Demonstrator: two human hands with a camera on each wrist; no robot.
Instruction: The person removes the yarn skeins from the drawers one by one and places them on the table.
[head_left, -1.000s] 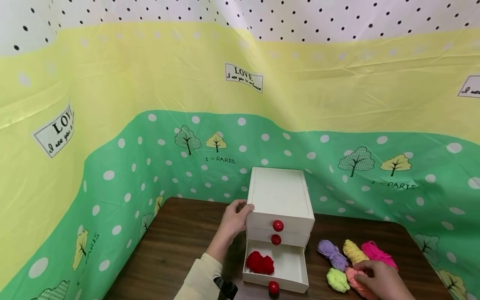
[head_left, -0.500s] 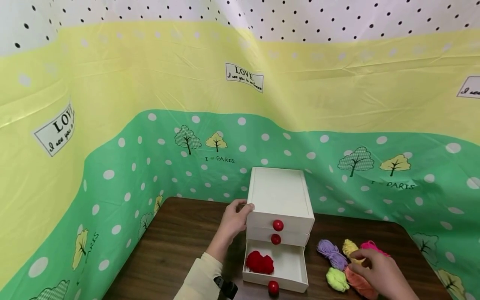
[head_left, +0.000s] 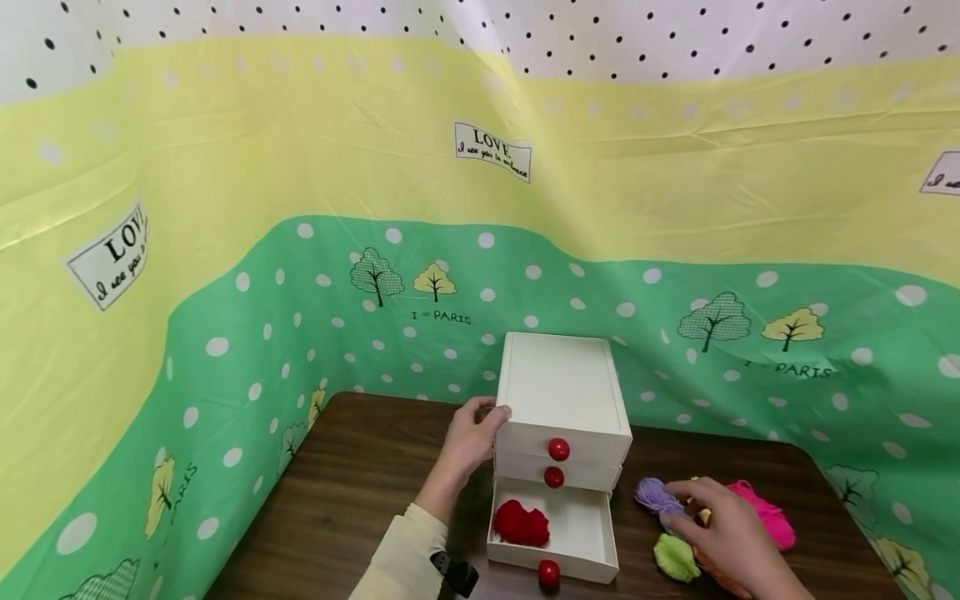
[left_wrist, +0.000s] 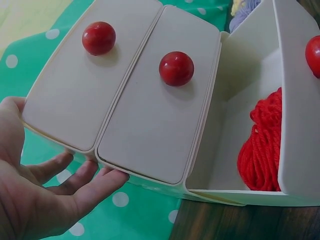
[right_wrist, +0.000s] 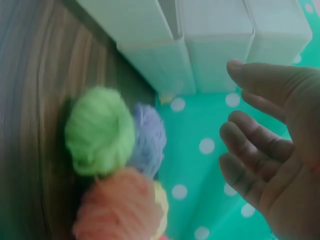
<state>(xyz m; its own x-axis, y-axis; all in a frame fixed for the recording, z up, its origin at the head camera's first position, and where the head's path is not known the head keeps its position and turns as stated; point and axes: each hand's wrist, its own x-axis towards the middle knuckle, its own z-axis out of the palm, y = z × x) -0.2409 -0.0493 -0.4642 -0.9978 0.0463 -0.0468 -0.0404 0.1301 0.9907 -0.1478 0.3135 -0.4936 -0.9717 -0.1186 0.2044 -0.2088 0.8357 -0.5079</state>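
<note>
My left hand (head_left: 468,437) rests against the left side of a white drawer cabinet (head_left: 562,379), thumb at its upper front corner, fingers spread along the side. The bottom drawer (head_left: 581,533) is pulled out, with a red yarn skein (head_left: 521,523) in its left part. Over a cluster of yarn skeins at the right hovers my right hand (head_left: 731,529), fingers apart and nothing held. Purple yarn (head_left: 654,493) lies nearest its fingertips; lime-green yarn (head_left: 677,558) and pink yarn (head_left: 772,521) flank it. The hand partly hides the orange yarn (right_wrist: 117,210) and yellow yarn (right_wrist: 161,207).
The cabinet's two upper drawers, with red knobs (head_left: 558,450), are closed. A dark wooden table (head_left: 360,483) carries everything. A polka-dotted green and yellow curtain (head_left: 420,358) hangs close behind the cabinet and along the left.
My right hand has lifted off the orange yarn and shifted left and away from me, over the yellow yarn towards the purple. My left hand keeps its place on the cabinet.
</note>
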